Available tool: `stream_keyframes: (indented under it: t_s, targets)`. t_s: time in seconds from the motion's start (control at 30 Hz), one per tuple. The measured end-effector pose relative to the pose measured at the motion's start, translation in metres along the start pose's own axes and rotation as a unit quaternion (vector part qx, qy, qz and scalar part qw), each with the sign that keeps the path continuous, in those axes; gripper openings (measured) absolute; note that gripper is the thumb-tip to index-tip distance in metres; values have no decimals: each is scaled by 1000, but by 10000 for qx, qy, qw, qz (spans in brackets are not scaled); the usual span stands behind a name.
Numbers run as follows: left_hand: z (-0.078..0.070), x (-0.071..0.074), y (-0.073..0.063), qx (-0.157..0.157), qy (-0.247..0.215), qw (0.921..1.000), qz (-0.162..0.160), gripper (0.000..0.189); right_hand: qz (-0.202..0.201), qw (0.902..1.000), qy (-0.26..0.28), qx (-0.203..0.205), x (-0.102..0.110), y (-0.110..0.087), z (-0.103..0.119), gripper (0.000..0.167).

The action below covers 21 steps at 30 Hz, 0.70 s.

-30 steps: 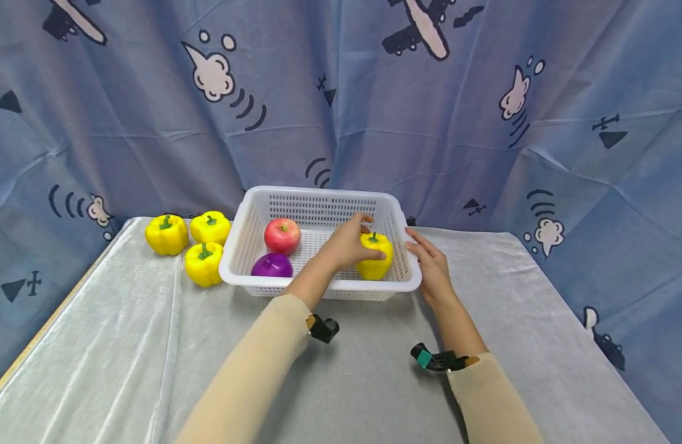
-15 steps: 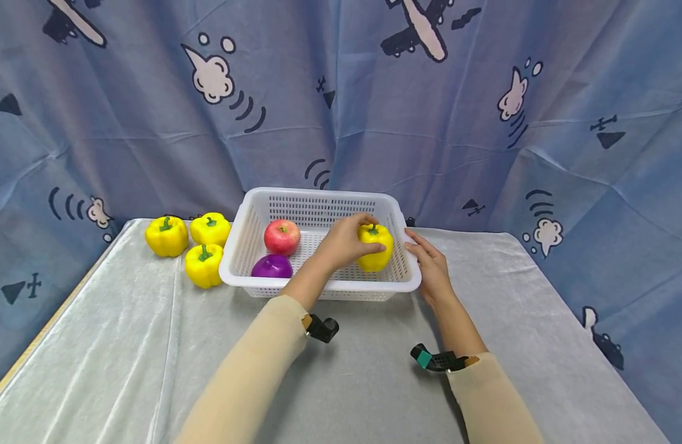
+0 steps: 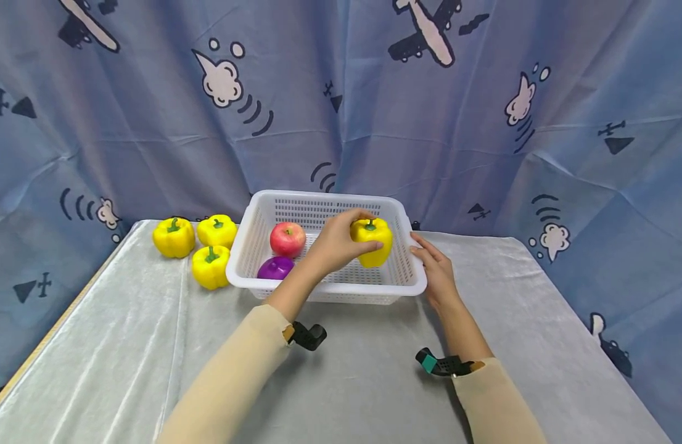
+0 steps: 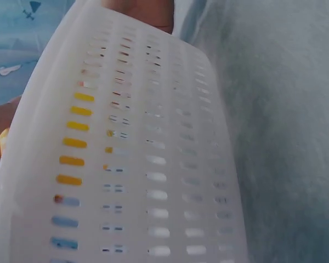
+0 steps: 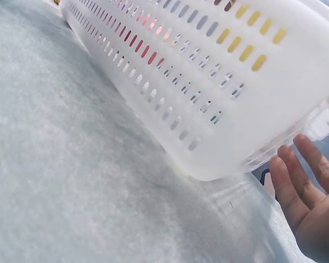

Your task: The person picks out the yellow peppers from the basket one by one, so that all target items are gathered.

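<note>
In the head view my left hand (image 3: 336, 243) holds a yellow bell pepper (image 3: 377, 250) inside the right part of a white slotted basket (image 3: 330, 290). Its thumb lies across the near side and the fingers reach over the far side. My right hand (image 3: 438, 274) touches the basket's right end from outside. The right wrist view shows the right hand's fingers (image 5: 301, 186) fairly straight against that end, beneath the rim. A red apple (image 3: 288, 239) and a purple round item (image 3: 275, 268) lie in the basket's left part. Basket slots mostly hide the pepper in both wrist views.
Several more yellow peppers stand left of the basket: one pepper (image 3: 174, 237) far left, a second pepper (image 3: 217, 230) behind, a third pepper (image 3: 210, 267) close to the basket wall. Grey cloth (image 3: 369, 382) covers the table. A blue patterned curtain (image 3: 296, 105) hangs behind.
My left hand has raised the pepper slightly within the basket. The right hand keeps its place at the basket's end. The head view has shifted a little.
</note>
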State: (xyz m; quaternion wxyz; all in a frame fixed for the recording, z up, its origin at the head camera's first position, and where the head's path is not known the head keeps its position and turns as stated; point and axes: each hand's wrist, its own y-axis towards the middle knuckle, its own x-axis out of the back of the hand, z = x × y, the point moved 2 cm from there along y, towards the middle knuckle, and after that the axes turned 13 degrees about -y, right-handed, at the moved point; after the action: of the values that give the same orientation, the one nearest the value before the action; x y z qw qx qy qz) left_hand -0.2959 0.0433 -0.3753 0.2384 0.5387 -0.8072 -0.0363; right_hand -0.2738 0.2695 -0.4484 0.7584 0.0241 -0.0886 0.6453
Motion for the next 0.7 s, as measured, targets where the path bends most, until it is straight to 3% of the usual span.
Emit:
stream_keyframes:
  t_s: [0.13, 0.33, 0.7]
  targets:
    - [-4, 5, -8, -207, 82, 9997, -62, 48, 5, 10000, -3, -53, 1, -1, 0, 50]
    - [-10, 14, -22, -247, 183, 9992, -238, 49, -3, 10000, 68, -33, 1, -2, -1, 51]
    - [-7, 29, -49, -499, 492, 9967, -410, 49, -15, 9999, 125, 31, -3, 1, -1, 50]
